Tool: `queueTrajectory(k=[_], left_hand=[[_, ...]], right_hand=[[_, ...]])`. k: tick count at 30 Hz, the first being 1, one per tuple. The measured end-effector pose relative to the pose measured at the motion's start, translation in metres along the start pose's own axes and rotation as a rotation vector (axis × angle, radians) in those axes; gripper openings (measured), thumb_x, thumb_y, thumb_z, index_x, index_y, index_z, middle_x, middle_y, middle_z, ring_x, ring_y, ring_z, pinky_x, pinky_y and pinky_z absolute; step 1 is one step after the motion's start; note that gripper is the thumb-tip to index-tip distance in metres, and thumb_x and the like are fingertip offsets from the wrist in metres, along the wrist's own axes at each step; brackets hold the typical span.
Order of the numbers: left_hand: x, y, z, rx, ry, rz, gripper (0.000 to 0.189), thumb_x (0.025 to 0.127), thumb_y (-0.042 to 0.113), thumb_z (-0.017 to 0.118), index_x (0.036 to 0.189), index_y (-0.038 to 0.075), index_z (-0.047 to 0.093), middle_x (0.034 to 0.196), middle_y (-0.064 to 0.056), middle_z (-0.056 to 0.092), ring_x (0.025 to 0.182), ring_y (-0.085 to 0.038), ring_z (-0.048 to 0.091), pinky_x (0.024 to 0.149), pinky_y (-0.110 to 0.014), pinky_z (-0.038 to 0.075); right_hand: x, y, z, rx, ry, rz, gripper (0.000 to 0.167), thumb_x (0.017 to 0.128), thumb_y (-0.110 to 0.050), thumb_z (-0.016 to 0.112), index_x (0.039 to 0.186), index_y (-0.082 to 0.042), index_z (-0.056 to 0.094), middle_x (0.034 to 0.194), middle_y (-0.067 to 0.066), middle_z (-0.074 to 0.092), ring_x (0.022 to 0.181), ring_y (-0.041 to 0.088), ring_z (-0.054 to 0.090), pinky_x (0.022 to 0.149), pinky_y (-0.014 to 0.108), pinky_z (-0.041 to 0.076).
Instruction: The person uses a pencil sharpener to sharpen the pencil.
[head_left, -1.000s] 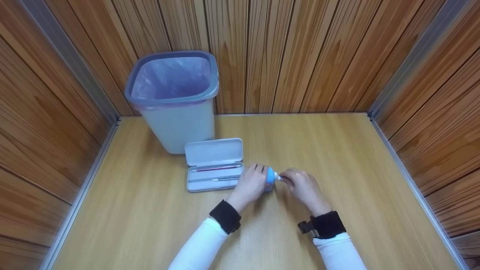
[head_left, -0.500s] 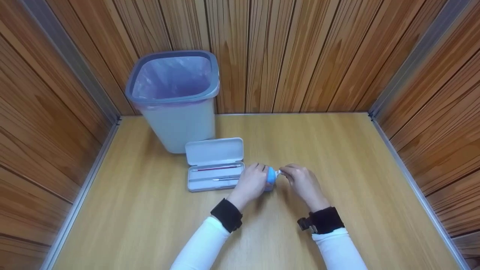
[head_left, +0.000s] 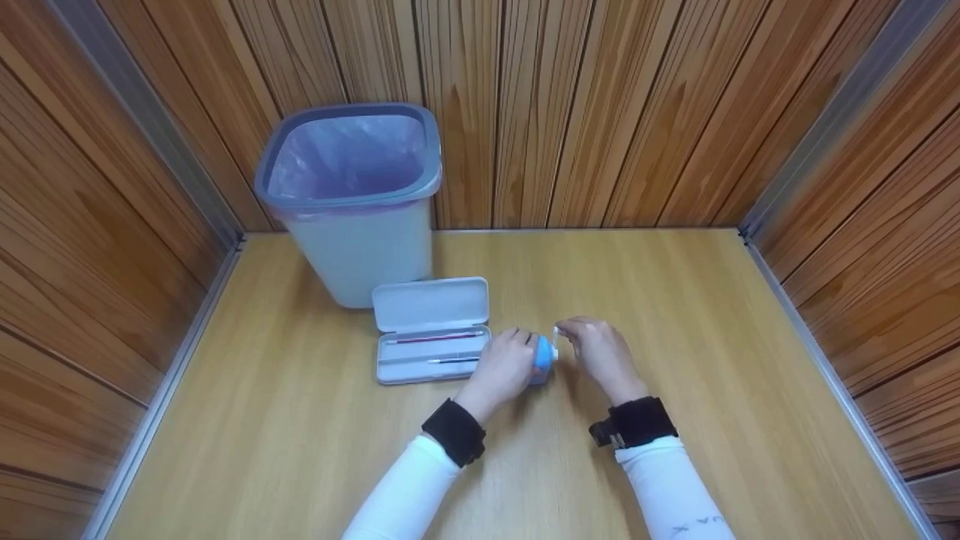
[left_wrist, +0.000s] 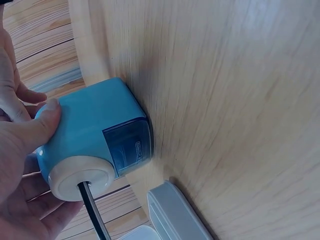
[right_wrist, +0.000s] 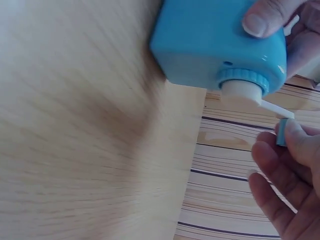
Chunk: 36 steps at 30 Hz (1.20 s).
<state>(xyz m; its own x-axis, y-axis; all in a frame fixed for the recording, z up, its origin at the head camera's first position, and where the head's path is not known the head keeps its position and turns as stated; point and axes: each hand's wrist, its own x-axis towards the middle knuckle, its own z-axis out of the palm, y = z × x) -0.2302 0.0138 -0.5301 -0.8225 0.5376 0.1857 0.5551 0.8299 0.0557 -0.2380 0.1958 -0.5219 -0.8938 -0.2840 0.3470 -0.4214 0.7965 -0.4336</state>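
Note:
A blue crank pencil sharpener stands on the table, held by my left hand with fingers over its top. In the left wrist view the thumb presses on its side. A dark pencil sticks out of its pale round front. My right hand pinches the small blue knob at the end of the white crank arm. In the head view the crank arm points up from the sharpener's right end. Left of the sharpener lies a grey pencil case, lid open, with a red pencil inside.
A tall waste bin with a grey rim and a plastic liner stands behind the pencil case. Wood-panelled walls enclose the wooden table at the back and both sides.
My right hand has moved up and slightly left with the crank knob, turning the crank arm from pointing right to pointing up. The left hand stays on the sharpener.

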Motion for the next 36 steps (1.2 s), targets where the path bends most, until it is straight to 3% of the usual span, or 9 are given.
queueTrajectory(k=[5, 12, 19, 33, 36], left_hand=[[0.000, 0.000, 0.000, 0.009, 0.015, 0.008, 0.052, 0.086, 0.040, 0.075, 0.125, 0.007, 0.065, 0.116, -0.008, 0.067, 0.104, -0.024, 0.062, 0.086, -0.036, 0.053], [0.001, 0.000, -0.002, 0.031, 0.048, 0.038, 0.047, 0.084, 0.036, 0.077, 0.118, 0.005, 0.068, 0.105, -0.007, 0.069, 0.094, -0.023, 0.064, 0.079, -0.034, 0.053], [0.004, 0.003, -0.007, 0.030, -0.018, 0.029, 0.040, 0.086, 0.033, 0.075, 0.115, 0.005, 0.069, 0.101, -0.007, 0.070, 0.088, -0.023, 0.065, 0.074, -0.033, 0.054], [0.004, 0.003, -0.009, 0.052, -0.015, 0.023, 0.030, 0.088, 0.023, 0.072, 0.114, 0.007, 0.070, 0.099, -0.007, 0.070, 0.084, -0.023, 0.065, 0.068, -0.033, 0.055], [0.004, 0.003, -0.008, 0.068, 0.010, 0.038, 0.029, 0.088, 0.021, 0.072, 0.113, 0.007, 0.070, 0.098, -0.006, 0.071, 0.083, -0.022, 0.065, 0.067, -0.032, 0.055]], right_hand=[[0.007, 0.002, -0.001, 0.003, -0.050, 0.036, 0.022, 0.092, 0.004, 0.062, 0.110, -0.002, 0.073, 0.106, 0.015, 0.071, 0.098, 0.030, 0.068, 0.083, 0.041, 0.055], [0.011, 0.000, -0.003, -0.011, -0.070, -0.001, 0.018, 0.094, 0.002, 0.061, 0.107, 0.001, 0.074, 0.103, 0.016, 0.071, 0.096, 0.033, 0.068, 0.082, 0.043, 0.055], [0.010, 0.000, -0.007, -0.020, -0.151, 0.038, 0.025, 0.093, 0.007, 0.059, 0.114, -0.001, 0.072, 0.109, 0.018, 0.069, 0.101, 0.034, 0.066, 0.085, 0.042, 0.054], [0.017, 0.002, -0.005, -0.015, -0.159, 0.061, 0.019, 0.095, -0.003, 0.061, 0.109, -0.003, 0.073, 0.099, 0.014, 0.071, 0.092, 0.030, 0.069, 0.080, 0.039, 0.056], [0.017, 0.003, -0.004, -0.021, -0.170, 0.067, 0.019, 0.095, -0.004, 0.061, 0.109, -0.002, 0.073, 0.099, 0.014, 0.071, 0.092, 0.030, 0.068, 0.080, 0.041, 0.056]])
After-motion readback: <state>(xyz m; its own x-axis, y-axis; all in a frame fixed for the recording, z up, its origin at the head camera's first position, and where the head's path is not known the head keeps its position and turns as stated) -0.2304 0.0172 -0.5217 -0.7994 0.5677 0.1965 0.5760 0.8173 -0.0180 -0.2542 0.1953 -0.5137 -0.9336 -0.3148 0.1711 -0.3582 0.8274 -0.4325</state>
